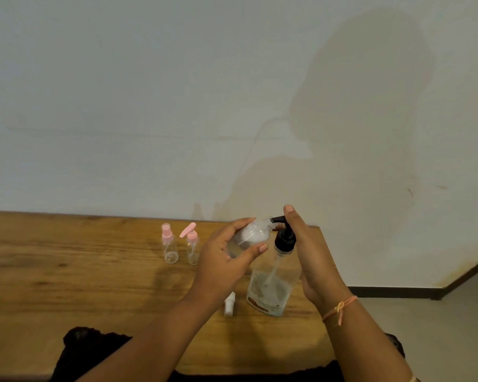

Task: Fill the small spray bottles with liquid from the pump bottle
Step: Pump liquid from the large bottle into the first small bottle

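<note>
Left hand: fingers grasping tilted small spray bottle at the nozzle. Right hand: fingers straight, pressing pump bottle head.

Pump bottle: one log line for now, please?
left hand holds small bottle at spout | right hand on pump bottle | two pink-capped bottles stand aside

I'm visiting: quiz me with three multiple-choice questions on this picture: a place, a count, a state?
1. The white cap lies: A on the floor; B on the table by the pump bottle; C on a shelf.
2. Pink-topped bottles standing: A one; B four; C two.
3. The clear bottle in the left hand is: A tilted at the pump spout; B upright; C capped.
B, it lies beside the bottle's base; C, two stand together; A, its open neck meets the spout.
</note>
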`<state>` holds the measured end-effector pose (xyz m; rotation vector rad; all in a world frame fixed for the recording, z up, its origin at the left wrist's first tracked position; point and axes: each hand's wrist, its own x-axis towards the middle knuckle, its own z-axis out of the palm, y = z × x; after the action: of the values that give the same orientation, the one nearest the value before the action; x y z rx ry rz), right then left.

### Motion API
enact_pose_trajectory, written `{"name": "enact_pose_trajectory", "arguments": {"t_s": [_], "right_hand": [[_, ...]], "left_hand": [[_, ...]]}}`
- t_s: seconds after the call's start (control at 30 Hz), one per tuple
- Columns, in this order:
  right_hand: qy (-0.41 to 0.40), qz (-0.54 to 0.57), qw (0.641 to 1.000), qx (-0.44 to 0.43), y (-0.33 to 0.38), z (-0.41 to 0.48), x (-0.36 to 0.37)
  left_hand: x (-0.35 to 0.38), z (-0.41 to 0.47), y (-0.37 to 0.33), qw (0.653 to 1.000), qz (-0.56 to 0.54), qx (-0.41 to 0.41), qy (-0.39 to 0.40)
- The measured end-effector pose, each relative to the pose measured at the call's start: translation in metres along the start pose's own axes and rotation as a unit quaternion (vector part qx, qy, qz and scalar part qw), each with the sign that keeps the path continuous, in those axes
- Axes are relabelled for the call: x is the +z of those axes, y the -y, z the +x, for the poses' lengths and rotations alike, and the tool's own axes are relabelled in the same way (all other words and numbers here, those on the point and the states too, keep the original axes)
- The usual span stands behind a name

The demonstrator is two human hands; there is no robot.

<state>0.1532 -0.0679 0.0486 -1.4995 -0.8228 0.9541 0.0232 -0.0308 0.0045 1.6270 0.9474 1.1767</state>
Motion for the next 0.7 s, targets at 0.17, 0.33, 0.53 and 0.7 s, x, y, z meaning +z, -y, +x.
{"name": "enact_pose_trajectory", "arguments": {"t_s": [0.17, 0.33, 0.53, 0.7], "right_hand": [[0.011, 0.034, 0.999, 0.026, -0.0001, 0.0008, -0.0033], [0.001, 0.02, 1.0, 0.013, -0.0034, 0.0038, -0.0037], [0.0, 0.013, 1.0, 0.026, -0.007, 0.0034, -0.0072], [0.015, -0.003, 1.0, 0.016, -0.0086, 0.0029, -0.007]], "left_hand": [[0.0002, 0.0021, 0.0004, 1.0, -0.012, 0.001, -0.008], [0.0006, 0.001, 0.0016, 1.0, -0.008, 0.001, 0.002], [-0.0013, 0.0001, 0.0019, 1.0, 0.01, -0.004, 0.006], [0.0005, -0.0011, 0.0037, 1.0, 0.006, 0.001, 0.0]]}}
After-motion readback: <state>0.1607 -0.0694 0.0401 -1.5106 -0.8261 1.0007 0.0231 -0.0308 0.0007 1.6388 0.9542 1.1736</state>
